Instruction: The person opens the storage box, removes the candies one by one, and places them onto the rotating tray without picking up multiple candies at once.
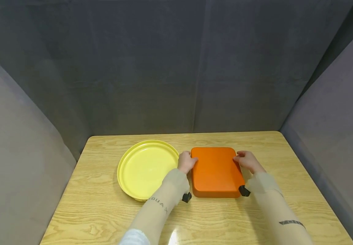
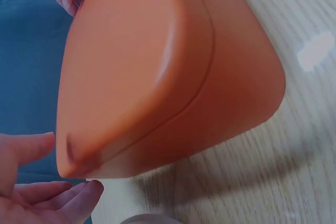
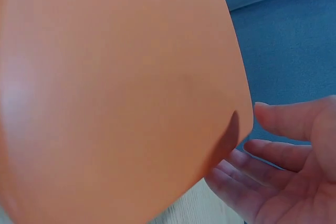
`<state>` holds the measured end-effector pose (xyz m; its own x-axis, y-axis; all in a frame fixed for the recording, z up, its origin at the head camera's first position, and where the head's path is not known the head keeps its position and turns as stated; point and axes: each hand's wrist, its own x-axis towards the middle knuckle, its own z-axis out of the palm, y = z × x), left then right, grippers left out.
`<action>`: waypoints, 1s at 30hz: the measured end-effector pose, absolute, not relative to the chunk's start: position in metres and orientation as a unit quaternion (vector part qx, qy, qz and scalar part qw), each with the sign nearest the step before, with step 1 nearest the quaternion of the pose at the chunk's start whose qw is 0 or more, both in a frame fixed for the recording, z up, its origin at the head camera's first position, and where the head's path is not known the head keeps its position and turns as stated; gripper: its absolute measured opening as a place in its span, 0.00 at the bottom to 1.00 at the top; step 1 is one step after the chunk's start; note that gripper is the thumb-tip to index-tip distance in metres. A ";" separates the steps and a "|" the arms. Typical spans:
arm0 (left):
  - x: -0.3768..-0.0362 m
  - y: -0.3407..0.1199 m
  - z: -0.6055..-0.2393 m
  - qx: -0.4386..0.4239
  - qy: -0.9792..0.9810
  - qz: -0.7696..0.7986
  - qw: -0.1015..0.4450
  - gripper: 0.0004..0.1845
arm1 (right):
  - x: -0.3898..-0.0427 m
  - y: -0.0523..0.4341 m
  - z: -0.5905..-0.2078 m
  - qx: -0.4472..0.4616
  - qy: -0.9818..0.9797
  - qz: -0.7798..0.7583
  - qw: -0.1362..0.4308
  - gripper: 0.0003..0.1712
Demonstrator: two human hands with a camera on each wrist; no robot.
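An orange tray point(image 1: 215, 172), rectangular with rounded corners and a smooth matte surface, lies upside down on the wooden table point(image 1: 274, 149), just right of a yellow plate point(image 1: 146, 168). A faint seam runs round its rim in the left wrist view. The person's left hand point(image 1: 187, 161) sits at the tray's left far edge, the right hand point(image 1: 246, 159) at its right far edge. From above, both seem to touch the sides. Close up, the fingers point(image 3: 278, 153) look loosely extended and spread beside the corner rather than clamped on it, so both hands are open against the tray. I count one tray, one plate, two hands.
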<state>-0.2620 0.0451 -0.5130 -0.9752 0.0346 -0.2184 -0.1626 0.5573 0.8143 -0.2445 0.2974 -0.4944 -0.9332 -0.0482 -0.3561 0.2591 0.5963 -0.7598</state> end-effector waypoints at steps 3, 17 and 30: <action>-0.265 0.043 -0.515 -0.048 0.881 0.459 0.105 0.16 | -0.250 0.295 -0.494 0.072 0.870 -0.453 0.182 0.32; -0.265 0.047 -0.519 -0.082 0.867 0.482 0.100 0.08 | -0.260 0.290 -0.507 0.110 0.873 -0.452 0.145 0.28; -0.261 0.048 -0.520 -0.094 0.853 0.504 0.098 0.06 | -0.258 0.289 -0.506 0.129 0.878 -0.439 0.140 0.27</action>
<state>-0.2613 0.0484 -0.5202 -0.9629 -0.0613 -0.2626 -0.2596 0.4744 0.8412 -0.2582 0.2886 -0.5059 -0.9278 0.1040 -0.3584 0.3490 0.5819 -0.7346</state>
